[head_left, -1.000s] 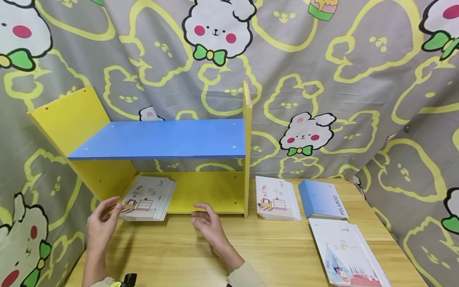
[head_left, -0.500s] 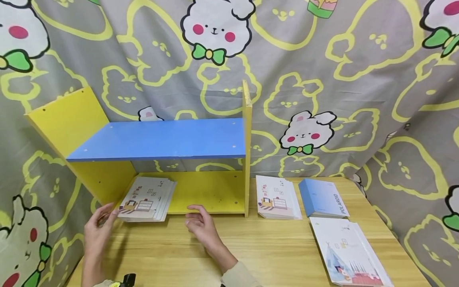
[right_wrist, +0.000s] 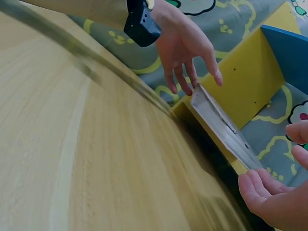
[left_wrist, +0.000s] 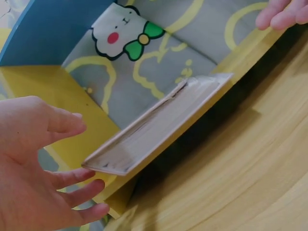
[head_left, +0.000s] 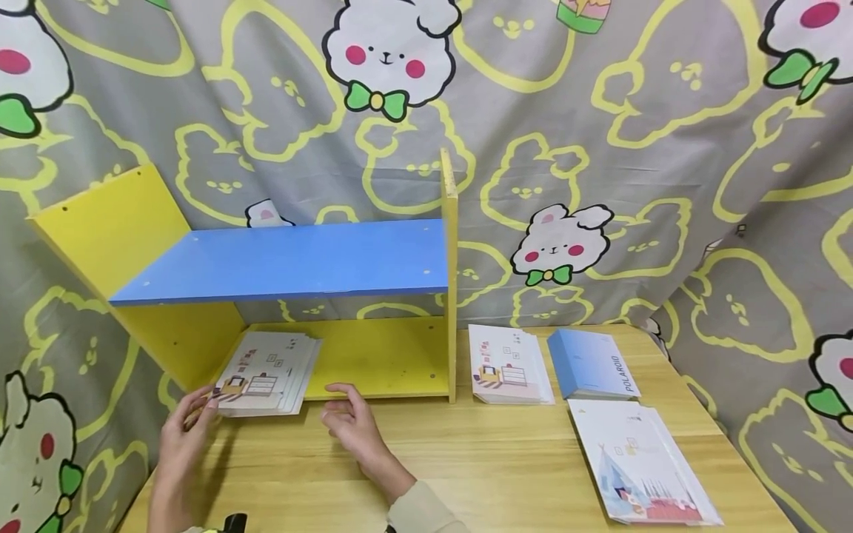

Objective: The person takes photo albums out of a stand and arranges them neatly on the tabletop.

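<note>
A stack of white illustrated booklets (head_left: 266, 374) lies at the left end of the yellow bottom board (head_left: 386, 363) of a small shelf unit, its near edge jutting past the board's front. My left hand (head_left: 185, 433) is at the stack's left side; in the left wrist view that hand (left_wrist: 43, 163) has its fingers spread and fingertips right at the corner of the stack (left_wrist: 159, 127). To the right of the stack, my right hand (head_left: 363, 433) hovers with fingers loosely bent and nothing in them. In the right wrist view the right hand's fingers (right_wrist: 255, 187) are near the stack's other end.
A blue shelf board (head_left: 286, 259) spans above the stack between yellow side panels (head_left: 449, 296). Right of the unit, on the wooden table (head_left: 506, 459), lie another white booklet stack (head_left: 506, 366), a blue POLAROID box-like stack (head_left: 593, 363) and a larger white booklet (head_left: 640, 463). Patterned cloth (head_left: 533, 148) hangs behind.
My right hand has moved left, closer to the booklet stack. The left hand stays at the stack's left side, and the head view has shifted slightly.
</note>
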A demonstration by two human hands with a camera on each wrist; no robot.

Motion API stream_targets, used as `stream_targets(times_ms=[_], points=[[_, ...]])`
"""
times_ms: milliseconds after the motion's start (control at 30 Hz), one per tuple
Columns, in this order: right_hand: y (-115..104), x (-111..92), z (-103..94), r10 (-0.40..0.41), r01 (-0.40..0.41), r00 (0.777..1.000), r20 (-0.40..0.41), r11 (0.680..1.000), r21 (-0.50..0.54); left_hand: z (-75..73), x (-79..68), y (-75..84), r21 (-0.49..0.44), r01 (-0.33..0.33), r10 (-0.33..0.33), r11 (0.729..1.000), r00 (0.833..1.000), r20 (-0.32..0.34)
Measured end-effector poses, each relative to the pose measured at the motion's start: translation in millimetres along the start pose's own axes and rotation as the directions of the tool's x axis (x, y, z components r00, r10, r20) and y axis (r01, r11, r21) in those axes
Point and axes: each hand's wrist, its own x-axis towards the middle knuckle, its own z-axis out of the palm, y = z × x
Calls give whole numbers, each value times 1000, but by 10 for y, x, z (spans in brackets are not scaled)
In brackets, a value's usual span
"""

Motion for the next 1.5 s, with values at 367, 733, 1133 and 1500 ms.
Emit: stream_targets(times_ms=[367,733,1133,1500], points=[[70,64,139,26,-26,1000,-15,1000,0,13,17,-111,-56,-43,47,998,996,81],[137,125,270,58,-58,998,-18,998,20,61,57,-173,-276,67,-28,959,990,141],[185,192,425,78,-77,996,-46,997,17,81,51,-254,-404,103,-36,909,985,170],[182,267,469,96,-95,994,-44,995,21,172,99,-313,-535,95,5,840,983,182]])
